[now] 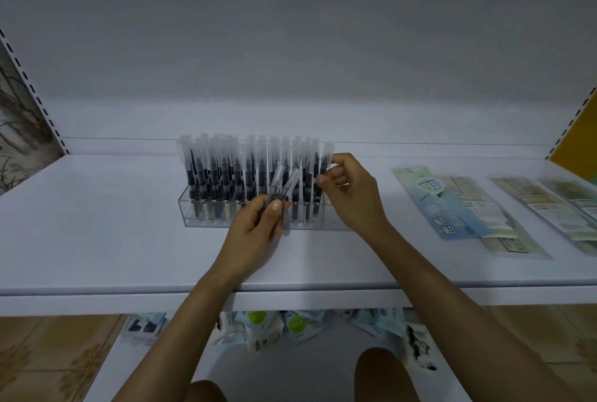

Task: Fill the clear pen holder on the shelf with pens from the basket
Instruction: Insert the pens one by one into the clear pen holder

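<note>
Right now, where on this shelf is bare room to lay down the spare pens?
Widest: the shelf left of the clear pen holder, out to the slotted upright. A bare strip runs along the front edge. A narrow gap sits between right hand and blue packet. Crowded: overlapping packets far right; left hand with pens before the holder.

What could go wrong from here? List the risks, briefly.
1. The right hand pinches a pen at the right end of the clear pen holder; the standing pens are crowded, so it could miss its slot or tilt neighbours.
2. The left hand grips spare pens near their lower ends; one might slip out.
</note>
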Available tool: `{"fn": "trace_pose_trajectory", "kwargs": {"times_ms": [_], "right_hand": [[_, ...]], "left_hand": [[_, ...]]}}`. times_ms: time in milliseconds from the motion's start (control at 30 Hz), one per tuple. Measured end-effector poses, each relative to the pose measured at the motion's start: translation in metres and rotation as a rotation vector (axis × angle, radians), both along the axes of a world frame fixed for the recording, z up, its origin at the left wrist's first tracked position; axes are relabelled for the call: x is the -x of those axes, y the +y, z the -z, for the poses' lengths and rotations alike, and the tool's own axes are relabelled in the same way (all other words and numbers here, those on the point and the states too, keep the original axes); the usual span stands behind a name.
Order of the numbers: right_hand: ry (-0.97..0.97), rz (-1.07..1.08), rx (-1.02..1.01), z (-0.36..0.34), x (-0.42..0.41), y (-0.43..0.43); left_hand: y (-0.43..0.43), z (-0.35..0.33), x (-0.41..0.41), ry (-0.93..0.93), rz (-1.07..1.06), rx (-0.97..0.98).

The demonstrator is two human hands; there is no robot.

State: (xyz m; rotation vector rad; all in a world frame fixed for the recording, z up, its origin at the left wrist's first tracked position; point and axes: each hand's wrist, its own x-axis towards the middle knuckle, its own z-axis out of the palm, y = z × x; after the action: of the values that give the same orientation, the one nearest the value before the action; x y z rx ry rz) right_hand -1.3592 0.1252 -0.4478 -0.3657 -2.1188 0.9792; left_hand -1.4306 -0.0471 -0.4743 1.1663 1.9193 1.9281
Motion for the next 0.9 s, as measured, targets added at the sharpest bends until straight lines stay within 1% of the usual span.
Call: {"fn": "trace_pose_trajectory", "kwargs": {"times_ms": [167,467,533,633,700,767,867,900], "right_hand": [[0.036,0.005,-0.027,0.002,0.0,-0.001],[0.045,-0.023,0.03,0.001,0.0,-0.001],[0.132,-0.03,0.056,-0.002,-0.006,-0.002],[0.303,0.035,-0.031,-0.007,-0.021,-0.011],[0.345,-0.004,-0.05,-0.006,-0.03,-0.023],[0.282,-0.073,0.011,-0.001,-0.034,-0.036],[0.1,-0.136,0.147,0.014,-0.03,-0.054],[0.074,-0.156,0.17,0.018,-0.028,-0.058]], "left_hand": [[-0.001,0.0,0.0,0.015,-0.006,0.009],[-0.001,-0.002,-0.002,-0.004,0.009,-0.004],[-0.002,-0.001,-0.001,0.005,0.01,-0.003],[-0.002,0.0,-0.001,0.005,0.028,-0.005],[-0.003,-0.003,-0.002,-0.007,0.06,-0.022],[-0.003,-0.005,-0.003,0.0,0.096,-0.035],[-0.004,-0.006,-0.005,0.006,0.163,-0.056],[-0.004,-0.006,-0.006,-0.009,0.185,-0.065]]}}
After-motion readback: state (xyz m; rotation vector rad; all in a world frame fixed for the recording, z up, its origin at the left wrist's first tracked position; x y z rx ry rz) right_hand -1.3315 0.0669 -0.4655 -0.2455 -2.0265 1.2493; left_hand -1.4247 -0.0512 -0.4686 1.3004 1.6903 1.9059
